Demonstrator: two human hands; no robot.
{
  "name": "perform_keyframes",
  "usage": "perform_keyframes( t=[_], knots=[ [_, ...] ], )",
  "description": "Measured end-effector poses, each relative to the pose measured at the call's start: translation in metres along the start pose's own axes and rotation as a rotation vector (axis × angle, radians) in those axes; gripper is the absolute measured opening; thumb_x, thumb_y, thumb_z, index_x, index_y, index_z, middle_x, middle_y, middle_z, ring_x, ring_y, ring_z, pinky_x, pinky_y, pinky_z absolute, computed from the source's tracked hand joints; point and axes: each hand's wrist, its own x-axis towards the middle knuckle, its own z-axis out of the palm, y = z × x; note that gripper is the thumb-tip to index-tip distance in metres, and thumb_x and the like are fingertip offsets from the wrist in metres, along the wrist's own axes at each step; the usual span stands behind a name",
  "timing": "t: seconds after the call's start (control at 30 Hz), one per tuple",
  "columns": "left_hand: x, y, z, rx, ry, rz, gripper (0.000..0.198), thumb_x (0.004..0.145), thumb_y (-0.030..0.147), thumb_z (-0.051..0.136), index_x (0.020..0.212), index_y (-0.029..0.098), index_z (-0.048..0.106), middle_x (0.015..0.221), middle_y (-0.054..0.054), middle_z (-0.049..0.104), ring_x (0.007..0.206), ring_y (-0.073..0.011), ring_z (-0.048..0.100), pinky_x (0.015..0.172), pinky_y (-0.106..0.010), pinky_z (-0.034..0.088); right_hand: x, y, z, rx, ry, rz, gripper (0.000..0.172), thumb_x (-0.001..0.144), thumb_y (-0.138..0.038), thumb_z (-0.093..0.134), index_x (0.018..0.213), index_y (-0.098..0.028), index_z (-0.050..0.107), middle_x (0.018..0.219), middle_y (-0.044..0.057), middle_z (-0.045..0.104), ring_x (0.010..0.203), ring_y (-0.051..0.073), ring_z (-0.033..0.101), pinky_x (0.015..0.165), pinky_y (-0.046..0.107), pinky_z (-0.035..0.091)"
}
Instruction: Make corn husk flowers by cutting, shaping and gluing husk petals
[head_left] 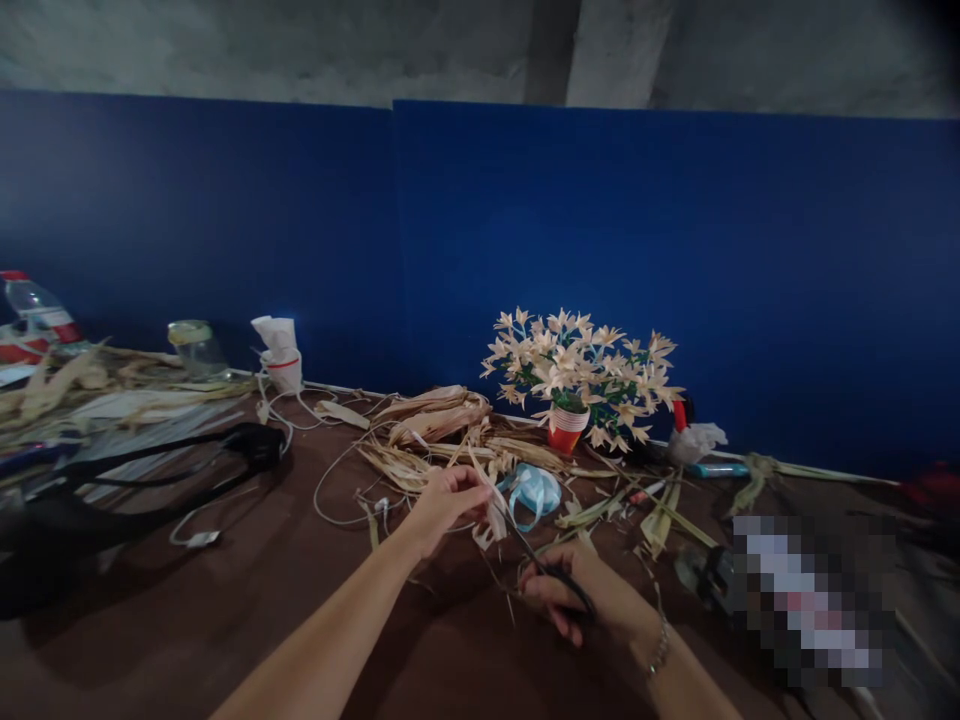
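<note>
My left hand (451,505) pinches a pale strip of dried corn husk (493,515), its ends sticking out above and below the fingers. Dark-handled scissors (559,577) are in my right hand (570,590), fingers wrapped round the loops. The scissor blades point up and left, reaching the husk beside my left fingertips; whether they are cutting into it I cannot tell. Just behind the blades lies a light blue face mask (534,492). Beyond my left hand is a heap of dry husks (439,420).
A red-and-white cup (568,428) of pale husk flowers (577,365) stands near the blue partition (600,220). White cables (322,490) loop on the brown table (285,620). At left are a black strap (255,447), a jar (196,350) and a bottle (45,310). Scraps lie at right.
</note>
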Motion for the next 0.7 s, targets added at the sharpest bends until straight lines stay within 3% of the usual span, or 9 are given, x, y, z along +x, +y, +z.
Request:
perform_keyframes(
  t=[0.27,0.7],
  knots=[
    [-0.002,-0.001,-0.001,-0.033,-0.066,-0.001,0.018,0.063,0.027,0.068,0.065,0.012,0.058,0.061,-0.003,0.063,0.053,-0.0112,0.056,0.054,-0.022,0.043,0.002,0.009,-0.003,0.041,-0.010,0.008,0.035,0.066,-0.042,0.063,0.077,-0.009,0.059,0.038,-0.006,0.047,0.028,0.003,0.037,0.028,0.012,0.029],
    [0.000,-0.005,0.000,-0.036,-0.038,-0.032,0.020,0.063,0.030,0.068,0.064,0.013,0.057,0.060,-0.001,0.062,0.052,-0.0113,0.056,0.055,-0.023,0.042,0.001,-0.002,-0.003,-0.091,-0.001,0.008,0.034,0.066,-0.044,0.061,0.071,-0.010,0.058,0.036,-0.007,0.043,0.027,0.002,0.033,0.028,0.013,0.025]
  ],
)
